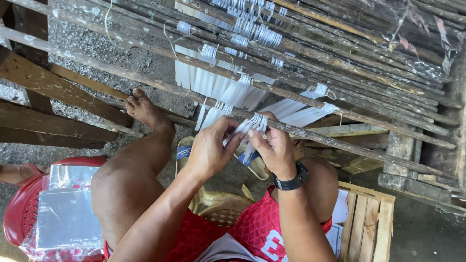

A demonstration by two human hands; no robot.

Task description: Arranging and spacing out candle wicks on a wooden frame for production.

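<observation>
My left hand (pixel 209 148) and my right hand (pixel 275 150) meet at a bundle of white strips (pixel 252 123) looped over a long weathered wooden stick (pixel 340 141). Both hands pinch the strips just below the stick, the left from the left side, the right from the right. A black watch sits on my right wrist. More white strip bundles (pixel 228 92) hang from other sticks further back.
Many parallel sticks (pixel 340 58) form a rack across the top. A red plastic chair (pixel 22 208) with a stack of clear plastic bags (pixel 65 208) stands at my left. A wooden crate (pixel 369 223) is at my right. My bare foot (pixel 143 109) rests on planks.
</observation>
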